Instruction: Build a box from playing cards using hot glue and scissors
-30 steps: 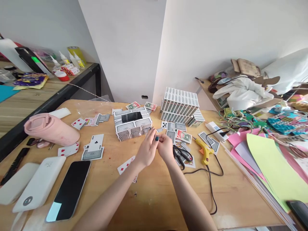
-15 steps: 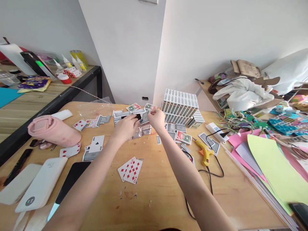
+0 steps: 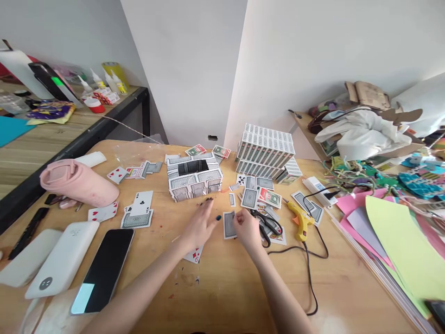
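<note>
My right hand [image 3: 247, 228] is closed, its fingertips pinching the right edge of a grey-backed playing card [image 3: 228, 226] at table level. My left hand [image 3: 200, 226] is open, fingers spread, just above the table. It partly covers face-up diamond playing cards [image 3: 194, 256]. Beyond both hands stands a box built of playing cards [image 3: 184, 186], with a dark rectangular opening in its top; neither hand touches it. Black-handled scissors [image 3: 266, 225] lie right beside my right hand, on top of loose cards.
Stacked card packs [image 3: 266, 146] stand behind, on the right. A yellow glue gun [image 3: 302, 222] with a trailing black cord lies at right, near a white power strip [image 3: 318, 191]. At left are a pink bottle [image 3: 78, 182], a phone [image 3: 104, 269] and a white power bank [image 3: 62, 260].
Both hands have drawn back from the card box toward me, leaving it in full view. My right hand has come down near the scissors with a card; my left hand has opened out.
</note>
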`<state>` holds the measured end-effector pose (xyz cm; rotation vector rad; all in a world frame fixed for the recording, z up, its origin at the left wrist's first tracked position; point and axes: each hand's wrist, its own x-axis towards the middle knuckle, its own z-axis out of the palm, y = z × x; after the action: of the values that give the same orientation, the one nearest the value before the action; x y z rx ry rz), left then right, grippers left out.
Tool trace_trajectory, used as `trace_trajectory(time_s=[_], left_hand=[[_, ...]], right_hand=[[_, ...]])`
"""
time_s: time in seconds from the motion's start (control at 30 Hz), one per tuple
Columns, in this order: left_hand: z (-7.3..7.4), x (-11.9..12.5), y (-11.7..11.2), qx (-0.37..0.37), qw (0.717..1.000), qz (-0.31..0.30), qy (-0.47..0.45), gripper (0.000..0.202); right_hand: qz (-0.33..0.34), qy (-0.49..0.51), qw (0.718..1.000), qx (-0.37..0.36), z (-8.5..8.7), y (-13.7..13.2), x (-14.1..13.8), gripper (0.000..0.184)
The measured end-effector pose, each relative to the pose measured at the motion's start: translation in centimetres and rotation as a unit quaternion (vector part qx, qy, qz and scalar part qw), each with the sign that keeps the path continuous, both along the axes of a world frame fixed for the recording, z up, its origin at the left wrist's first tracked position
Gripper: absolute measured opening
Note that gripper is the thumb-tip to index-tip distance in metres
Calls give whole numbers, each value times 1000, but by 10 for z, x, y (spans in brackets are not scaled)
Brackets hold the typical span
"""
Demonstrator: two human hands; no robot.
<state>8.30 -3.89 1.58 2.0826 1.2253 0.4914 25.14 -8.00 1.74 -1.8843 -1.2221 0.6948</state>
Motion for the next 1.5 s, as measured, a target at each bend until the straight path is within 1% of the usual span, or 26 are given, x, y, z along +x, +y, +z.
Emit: trace_trajectory(time_s=[0.07,0.13,0.2,0.27,0.33,0.4,0.47,0.53,0.6,0.7,0.77,0.8,0.83,0.87,0.93,1.0,1.03,1.07,1.1,1.13,1.2,1.27,1.3,1.33,1.4,1.5], left_hand=[[-2,15,-10,-18,1000,-3,-13,63],[-1,30,-17,-55,998,25,-36,64],[6,41,-18,-89,992,66,-67,63],[19,45,-13,-100,987,79,-102,62],[40,43,-1,-75,986,53,-140,61],[66,37,17,-14,985,11,-173,61],[89,30,39,57,982,-34,-178,63],[103,22,61,111,980,-64,-151,62],[105,12,79,143,982,-68,-100,60],[94,-6,97,158,986,-37,41,57],[88,-17,101,165,976,-16,141,53],[87,-21,101,179,970,-6,167,50],[88,-24,100,202,964,5,171,48],[89,-26,97,234,960,20,153,45],[92,-25,85,302,948,58,77,38],[87,-21,67,336,939,70,-2,35],[80,-18,55,330,942,61,-29,33],[70,-15,43,305,950,38,-44,31],[58,-12,32,259,965,13,-45,31],[45,-8,21,202,979,9,-37,31],[18,-2,4,108,994,24,-3,38],[-3,6,-6,52,998,42,17,47],[-11,10,-9,34,998,50,25,53],[-16,14,-11,24,998,54,32,60],[-23,24,-15,20,997,55,42,71],[-26,38,-20,26,998,43,35,79]], right_hand=[[13,19,1000,1,-3,0,-19,8],[20,35,999,4,-2,5,-34,8],[13,42,999,7,4,12,-41,10],[-1,54,998,20,15,21,-42,11],[-13,78,996,49,34,34,-40,11],[-15,94,992,77,56,51,-39,11],[-11,107,987,121,77,74,-39,9],[2,106,983,148,91,99,-41,10],[-14,104,984,141,96,122,-42,11],[-37,72,990,113,94,143,-39,7],[-32,51,993,100,94,147,-32,5],[-26,39,994,99,95,145,-28,5],[-21,26,994,102,97,141,-22,5],[-17,11,994,105,98,135,-17,5],[-15,-22,994,103,100,120,-5,6],[2,-58,996,75,94,101,6,6],[20,-78,995,56,87,92,11,5],[38,-96,994,32,79,84,15,4],[57,-112,992,7,68,77,18,3],[70,-128,989,-9,57,72,21,3],[78,-160,984,-28,34,64,22,5],[87,-168,981,-32,14,58,18,6],[94,-167,981,-29,7,55,15,6],[100,-162,981,-26,1,52,11,6],[104,-145,984,-19,-7,46,1,6],[76,-92,993,-10,-13,38,-14,8]])
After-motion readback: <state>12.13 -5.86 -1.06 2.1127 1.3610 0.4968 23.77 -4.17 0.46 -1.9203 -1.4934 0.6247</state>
